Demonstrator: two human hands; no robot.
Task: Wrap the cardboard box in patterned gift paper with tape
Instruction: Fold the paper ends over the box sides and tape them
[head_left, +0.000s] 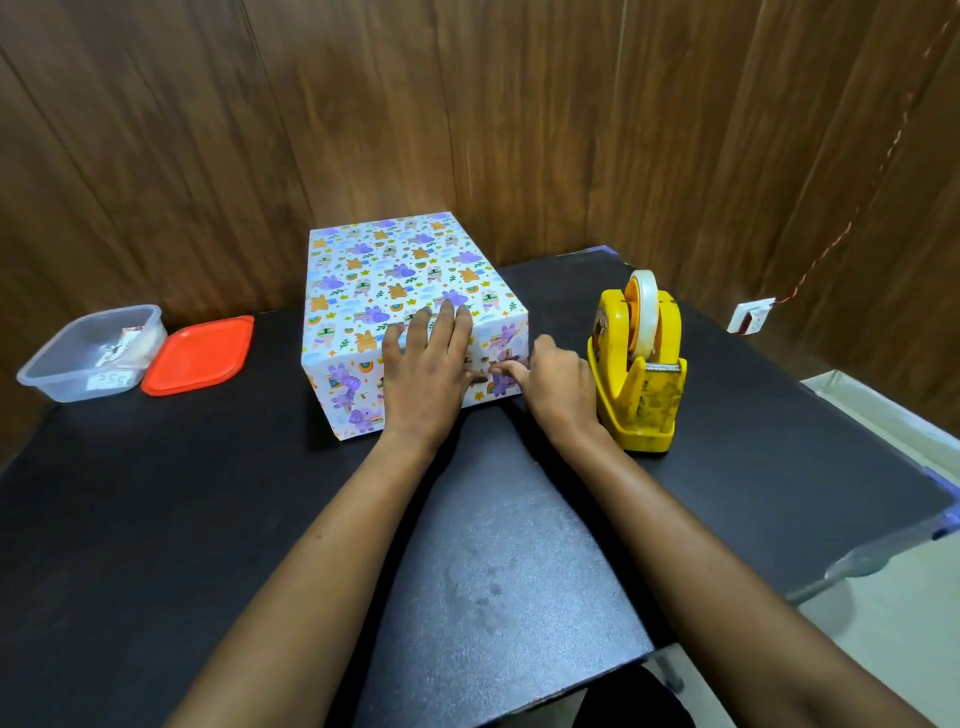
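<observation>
A box covered in white gift paper with purple and orange animal prints (395, 280) stands at the middle of the black table (208, 519). My left hand (431, 364) lies flat over its near top edge, fingers straight on the top and palm against the near face. My right hand (550, 379) is at the near face's right part, its thumb pressing the paper while the other fingers are curled; whether a piece of tape is under the thumb is too small to tell. A yellow tape dispenser (639, 374) with a clear roll stands just right of the box.
A clear plastic container (93, 353) with small items inside sits at the table's far left, its orange lid (200, 356) beside it. A wooden wall rises behind the table. The table's right edge (883, 535) drops off to a light floor.
</observation>
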